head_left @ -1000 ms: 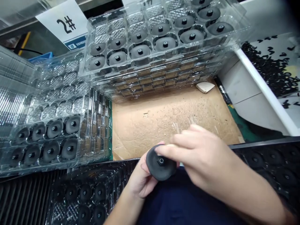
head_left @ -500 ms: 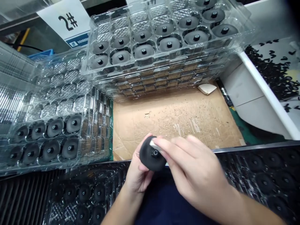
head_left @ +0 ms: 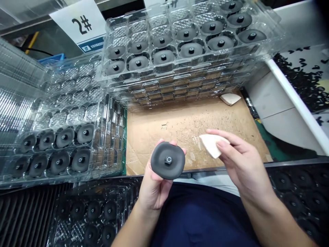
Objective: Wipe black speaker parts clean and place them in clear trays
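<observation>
My left hand (head_left: 156, 188) grips a round black disc-shaped part (head_left: 160, 164) by its edge, fingers behind it. A short raised stub with a light-coloured centre rises from the middle of its upturned face. To the right and apart from it, my right hand (head_left: 240, 161) pinches a white wedge-shaped sponge (head_left: 211, 144) between thumb and fingers. Both hands are over the near edge of a brown cardboard sheet (head_left: 146, 137). Another white wedge sponge (head_left: 230, 99) lies at the sheet's far right corner.
Stacked clear plastic trays stand at the back (head_left: 177, 73) and left (head_left: 110, 137), their top trays partly filled with similar black discs. A darker tray (head_left: 84, 224) sits lower left. Many small black pieces (head_left: 303, 75) lie beyond a white edge at right. A "2#" sign (head_left: 81, 24) stands behind.
My right hand has moved right, taking the sponge off the black disc's face. The disc stays in my left hand, its face now turned more fully up to view.
</observation>
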